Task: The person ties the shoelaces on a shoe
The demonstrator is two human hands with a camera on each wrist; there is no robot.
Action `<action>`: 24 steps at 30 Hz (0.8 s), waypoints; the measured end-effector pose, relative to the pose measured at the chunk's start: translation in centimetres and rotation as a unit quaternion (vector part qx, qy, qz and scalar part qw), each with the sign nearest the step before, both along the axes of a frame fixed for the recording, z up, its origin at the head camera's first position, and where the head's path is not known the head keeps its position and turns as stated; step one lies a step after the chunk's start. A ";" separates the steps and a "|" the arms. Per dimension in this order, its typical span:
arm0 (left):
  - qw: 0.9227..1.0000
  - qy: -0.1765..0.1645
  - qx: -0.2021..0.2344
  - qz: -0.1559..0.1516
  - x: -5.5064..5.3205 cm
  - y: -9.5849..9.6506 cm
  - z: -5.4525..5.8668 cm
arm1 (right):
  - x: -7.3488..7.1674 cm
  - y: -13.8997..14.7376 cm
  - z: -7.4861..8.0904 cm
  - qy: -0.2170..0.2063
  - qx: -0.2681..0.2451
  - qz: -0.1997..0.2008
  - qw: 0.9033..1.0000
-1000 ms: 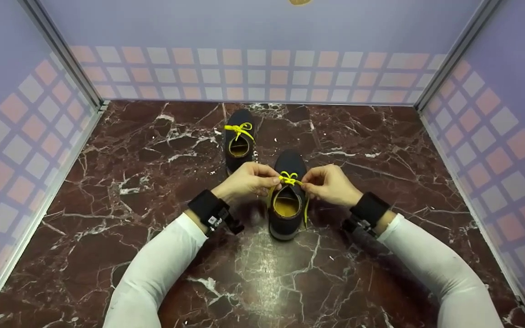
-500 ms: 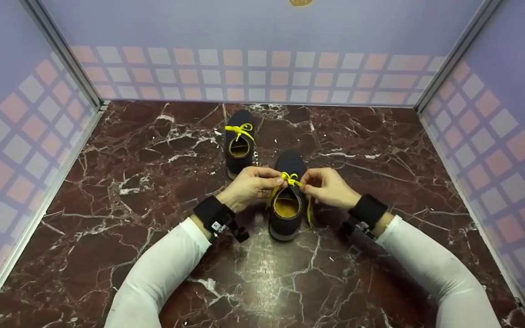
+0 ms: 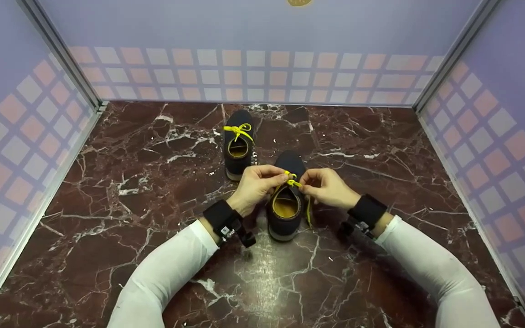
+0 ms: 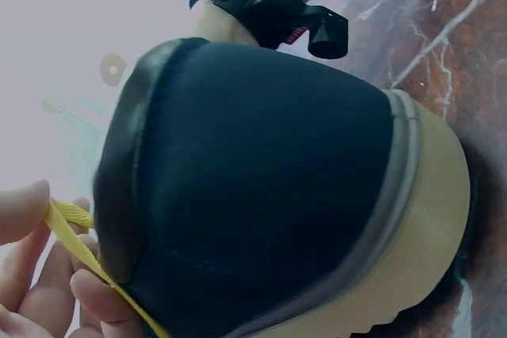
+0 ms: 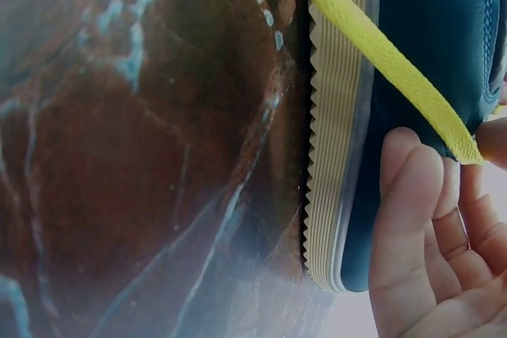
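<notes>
A dark shoe (image 3: pixel 284 223) with a yellow lining stands on the marble-patterned surface, toe pointing away. Its yellow shoelace (image 3: pixel 292 182) forms a small bow at the top of the opening. From the left side, my left hand (image 3: pixel 259 186) pinches part of the lace between thumb and index finger; the left wrist view shows the yellow strand (image 4: pixel 71 235) running from those fingertips. On the other side my right hand (image 3: pixel 328 187) pinches the lace too, and a loose end (image 5: pixel 388 53) hangs down along the sole in the right wrist view. The knot is partly hidden by the fingers.
A second dark shoe (image 3: pixel 237 166), its yellow lace tied in a bow, stands farther back to the left. Purple panels with pink and white squares (image 3: pixel 256 75) enclose the back and both sides of the marble-patterned surface (image 3: pixel 153 191).
My left hand has shifted slightly right, over the bow, and now covers its left part. The right hand stays nearly in place, still pinching lace. Neither shoe has visibly moved.
</notes>
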State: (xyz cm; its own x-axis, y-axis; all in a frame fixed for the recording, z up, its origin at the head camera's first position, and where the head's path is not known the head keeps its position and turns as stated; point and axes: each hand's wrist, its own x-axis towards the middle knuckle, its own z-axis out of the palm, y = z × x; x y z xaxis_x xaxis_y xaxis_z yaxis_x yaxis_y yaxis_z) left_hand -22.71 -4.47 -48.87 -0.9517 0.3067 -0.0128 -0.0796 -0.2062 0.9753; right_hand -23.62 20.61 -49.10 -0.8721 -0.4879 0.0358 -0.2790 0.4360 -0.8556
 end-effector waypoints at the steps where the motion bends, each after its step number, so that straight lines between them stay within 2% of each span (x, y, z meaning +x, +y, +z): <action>1: 1.000 0.001 -0.003 0.005 0.0 0.0 0.0 | 0.0 0.0 0.0 -0.001 0.000 0.000 1.000; 6: 1.000 0.008 -0.017 0.023 0.0 0.1 -0.3 | -0.2 -0.1 0.0 -0.013 -0.003 -0.005 1.000; 14: 0.999 0.001 -0.020 0.025 0.0 0.2 -0.4 | -0.1 -0.2 0.3 -0.058 -0.032 0.010 0.998; 24: 0.999 0.021 -0.005 0.042 0.1 0.4 -0.4 | 0.1 -0.2 1.0 -0.048 -0.081 0.036 0.995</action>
